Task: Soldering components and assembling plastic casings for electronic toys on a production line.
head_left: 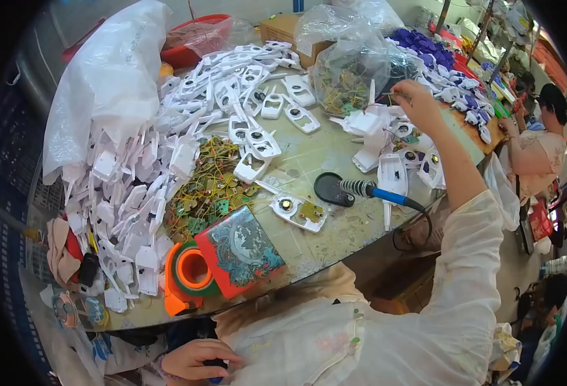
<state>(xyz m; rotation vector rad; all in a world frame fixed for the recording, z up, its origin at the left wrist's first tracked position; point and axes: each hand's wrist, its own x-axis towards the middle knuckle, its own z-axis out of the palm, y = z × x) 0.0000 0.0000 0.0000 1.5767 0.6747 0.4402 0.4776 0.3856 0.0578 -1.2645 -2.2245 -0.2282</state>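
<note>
Over the right part of the bench, my right hand (414, 106) is raised with its fingertips pinched on a thin wire. The wire trails toward a stack of white plastic housings (372, 122) just below the fingers. Low by my lap, my left hand (198, 359) is curled, thumb near the fingers, around something dark I cannot make out. A blue-handled soldering iron (386, 194) rests in its coiled stand on a black base (330, 189). Left of it lies a white housing with a round metal part (286, 204) and a green circuit board (310, 211).
White housings (135, 193) heap over the bench's left side beside yellow-wired circuit boards (209, 177). An orange tape dispenser (175, 286) and a red box (242, 251) sit at the near edge. A clear bag of boards (348, 83) stands behind. Another person (540, 148) sits at right.
</note>
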